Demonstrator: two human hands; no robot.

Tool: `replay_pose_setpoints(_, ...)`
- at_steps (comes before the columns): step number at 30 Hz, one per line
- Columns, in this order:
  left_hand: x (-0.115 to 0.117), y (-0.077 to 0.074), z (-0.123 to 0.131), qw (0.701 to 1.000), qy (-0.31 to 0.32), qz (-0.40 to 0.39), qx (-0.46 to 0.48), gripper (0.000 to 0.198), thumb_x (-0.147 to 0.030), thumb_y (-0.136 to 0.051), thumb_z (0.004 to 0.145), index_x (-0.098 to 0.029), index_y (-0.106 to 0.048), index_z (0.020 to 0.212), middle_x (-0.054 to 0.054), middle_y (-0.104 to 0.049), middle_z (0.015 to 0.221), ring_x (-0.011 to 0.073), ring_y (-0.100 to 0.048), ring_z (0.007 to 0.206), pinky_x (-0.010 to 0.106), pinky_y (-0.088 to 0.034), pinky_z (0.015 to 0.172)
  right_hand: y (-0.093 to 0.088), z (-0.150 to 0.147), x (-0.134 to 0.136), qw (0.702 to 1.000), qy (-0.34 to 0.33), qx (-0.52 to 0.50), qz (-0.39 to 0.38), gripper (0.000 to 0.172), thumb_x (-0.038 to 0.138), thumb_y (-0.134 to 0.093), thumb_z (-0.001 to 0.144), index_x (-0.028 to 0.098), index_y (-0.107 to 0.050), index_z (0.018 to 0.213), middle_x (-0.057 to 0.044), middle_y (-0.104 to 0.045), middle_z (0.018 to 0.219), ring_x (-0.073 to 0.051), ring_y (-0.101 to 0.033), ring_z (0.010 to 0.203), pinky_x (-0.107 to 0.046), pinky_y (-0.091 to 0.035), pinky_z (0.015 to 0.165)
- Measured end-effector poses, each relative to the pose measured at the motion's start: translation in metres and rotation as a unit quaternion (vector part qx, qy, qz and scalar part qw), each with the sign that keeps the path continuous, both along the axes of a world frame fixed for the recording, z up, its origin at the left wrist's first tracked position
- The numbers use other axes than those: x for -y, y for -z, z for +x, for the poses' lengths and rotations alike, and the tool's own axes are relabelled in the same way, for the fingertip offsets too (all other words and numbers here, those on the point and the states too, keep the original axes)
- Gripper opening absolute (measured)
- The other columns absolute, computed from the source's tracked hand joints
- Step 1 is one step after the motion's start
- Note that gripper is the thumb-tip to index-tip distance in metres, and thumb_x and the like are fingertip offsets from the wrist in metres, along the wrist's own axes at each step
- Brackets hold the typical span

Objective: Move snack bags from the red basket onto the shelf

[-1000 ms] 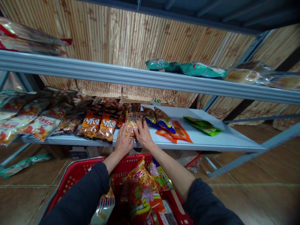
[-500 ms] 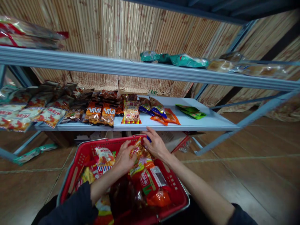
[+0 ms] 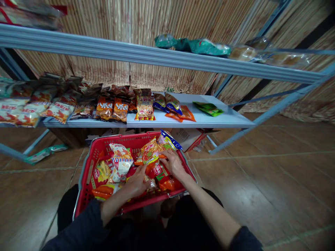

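A red basket (image 3: pixel 104 140) full of snack bags stands in front of the shelves. My left hand (image 3: pixel 138 182) reaches into its middle, fingertips down among the bags; what they touch is partly hidden. My right hand (image 3: pixel 173 164) lies at the right side of the basket, fingers apart, over a red and green bag (image 3: pixel 160 171). Beyond its fingertips a blue-edged bag (image 3: pixel 169 140) leans on the back right rim, beside an orange noodle-snack bag (image 3: pixel 148 150). On the left lie a white and red bag (image 3: pixel 121 161) and a yellow and red bag (image 3: pixel 102 171).
The lower shelf (image 3: pixel 220 119) holds rows of snack bags, with orange-black bags (image 3: pixel 104 108) near its middle and a green bag (image 3: pixel 208 108) at right. Teal bags (image 3: pixel 204 47) lie on the upper shelf. Beneath are a carton (image 3: pixel 184 136) and a teal package (image 3: pixel 47 153) on the floor.
Both hands have moved nearer to me within the basket, uncovering the orange bag and the blue-edged bag by the back rim. The view has shifted, so shelves and basket sit higher.
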State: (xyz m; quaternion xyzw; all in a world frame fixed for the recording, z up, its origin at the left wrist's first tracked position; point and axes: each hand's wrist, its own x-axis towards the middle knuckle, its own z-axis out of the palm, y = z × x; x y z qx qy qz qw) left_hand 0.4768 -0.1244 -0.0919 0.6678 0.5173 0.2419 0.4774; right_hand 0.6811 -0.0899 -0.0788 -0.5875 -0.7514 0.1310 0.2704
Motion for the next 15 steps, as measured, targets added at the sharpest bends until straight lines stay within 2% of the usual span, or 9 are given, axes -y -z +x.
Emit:
replay_pose_setpoints(2, -0.005, -0.001, 0.009, 0.997, -0.062, 0.002, 0.049, 0.066, -0.028, -0.064, 0.066, -0.016, -0.044, 0.127, 0.016, -0.042, 0.137, 0.0281, -0.039, 0.127, 0.043, -0.029, 0.105, -0.001, -0.004, -0.007, 0.999, -0.004, -0.034, 0.036, 0.021, 0.012, -0.052, 0.079, 0.018, -0.067, 0.093, -0.008, -0.065, 0.092, -0.020, -0.060, 0.089, -0.037, -0.048, 0.083)
replay_pose_setpoints(4, -0.013, -0.001, 0.013, 0.977, -0.152, -0.053, 0.139, 0.059, -0.031, -0.059, 0.072, -0.017, -0.042, 0.127, 0.015, -0.045, 0.135, 0.0254, -0.044, 0.123, 0.042, -0.036, 0.100, -0.004, -0.008, -0.008, 0.995, -0.012, -0.076, 0.066, 0.020, 0.012, -0.051, 0.079, 0.020, -0.067, 0.090, -0.007, -0.064, 0.092, -0.019, -0.060, 0.089, -0.036, -0.048, 0.083)
replay_pose_setpoints(6, -0.021, 0.001, 0.013, 0.931, -0.234, -0.164, 0.226, 0.047, -0.038, -0.052, 0.080, -0.020, -0.044, 0.123, 0.013, -0.049, 0.131, 0.0228, -0.051, 0.115, 0.039, -0.046, 0.089, -0.010, -0.012, -0.002, 0.989, -0.013, -0.116, 0.086, 0.019, 0.014, -0.051, 0.080, 0.021, -0.067, 0.088, -0.007, -0.064, 0.094, -0.020, -0.060, 0.092, -0.036, -0.048, 0.084)
replay_pose_setpoints(8, -0.028, 0.002, 0.008, 0.877, -0.285, -0.276, 0.271, 0.041, -0.045, -0.049, 0.082, -0.019, -0.050, 0.114, 0.012, -0.056, 0.122, 0.0212, -0.057, 0.104, 0.034, -0.050, 0.079, -0.014, -0.014, 0.007, 0.984, -0.009, -0.150, 0.091, 0.018, 0.016, -0.051, 0.081, 0.022, -0.066, 0.086, -0.007, -0.063, 0.097, -0.020, -0.059, 0.094, -0.037, -0.047, 0.085)
replay_pose_setpoints(9, -0.031, 0.003, 0.006, 0.855, -0.293, -0.317, 0.286, 0.040, -0.047, -0.050, 0.082, -0.017, -0.053, 0.108, 0.012, -0.060, 0.114, 0.0204, -0.060, 0.097, 0.033, -0.051, 0.075, -0.015, -0.015, 0.012, 0.982, -0.006, -0.166, 0.088, 0.017, 0.017, -0.051, 0.081, 0.023, -0.066, 0.085, -0.007, -0.063, 0.098, -0.020, -0.059, 0.095, -0.037, -0.047, 0.086)
replay_pose_setpoints(11, -0.036, 0.005, 0.003, 0.823, -0.270, -0.372, 0.333, 0.038, -0.047, -0.052, 0.081, -0.015, -0.057, 0.101, 0.011, -0.066, 0.096, 0.0178, -0.063, 0.081, 0.030, -0.051, 0.069, -0.016, -0.016, 0.022, 0.977, 0.006, -0.199, 0.078, 0.015, 0.019, -0.051, 0.081, 0.023, -0.066, 0.084, -0.007, -0.063, 0.099, -0.020, -0.059, 0.095, -0.037, -0.047, 0.086)
replay_pose_setpoints(13, -0.037, 0.006, 0.004, 0.796, -0.249, -0.389, 0.390, 0.030, -0.039, -0.057, 0.080, -0.014, -0.058, 0.098, 0.008, -0.067, 0.082, 0.0155, -0.064, 0.067, 0.028, -0.052, 0.064, -0.014, -0.017, 0.031, 0.972, 0.013, -0.228, 0.059, 0.013, 0.021, -0.053, 0.081, 0.024, -0.065, 0.084, -0.007, -0.062, 0.100, -0.020, -0.059, 0.096, -0.037, -0.047, 0.086)
replay_pose_setpoints(15, -0.037, 0.005, 0.008, 0.781, -0.264, -0.375, 0.424, 0.022, -0.026, -0.060, 0.078, -0.014, -0.058, 0.097, 0.005, -0.066, 0.077, 0.0136, -0.063, 0.061, 0.027, -0.052, 0.062, -0.012, -0.017, 0.037, 0.970, 0.005, -0.242, 0.034, 0.013, 0.020, -0.054, 0.079, 0.023, -0.065, 0.085, -0.007, -0.062, 0.101, -0.021, -0.058, 0.097, -0.037, -0.046, 0.087)
